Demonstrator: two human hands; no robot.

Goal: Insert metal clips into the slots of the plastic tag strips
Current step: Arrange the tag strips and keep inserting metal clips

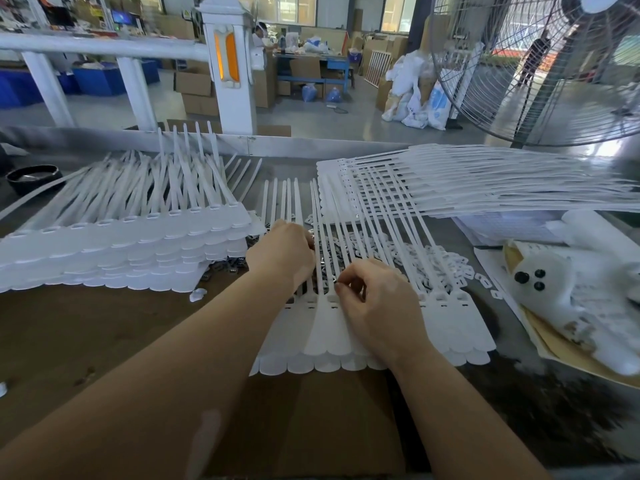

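A sheet of joined white plastic tag strips [329,337] lies flat in front of me, tails pointing away. My right hand [377,306] rests on it with fingers curled at the slot row, thumb and forefinger pinched by one slot; whatever they pinch is too small to see. My left hand [282,258] hovers with curled fingers over the pile of small metal clips [415,258] beneath the strips' tails. Its fingertips are hidden, so I cannot see if it holds clips.
A tall stack of tag sheets [131,251] sits at left, another fanned stack [485,181] at back right. A black bowl [33,178] stands far left. A white plush toy [568,296] on paper lies right. A large floor fan [540,64] stands behind the table.
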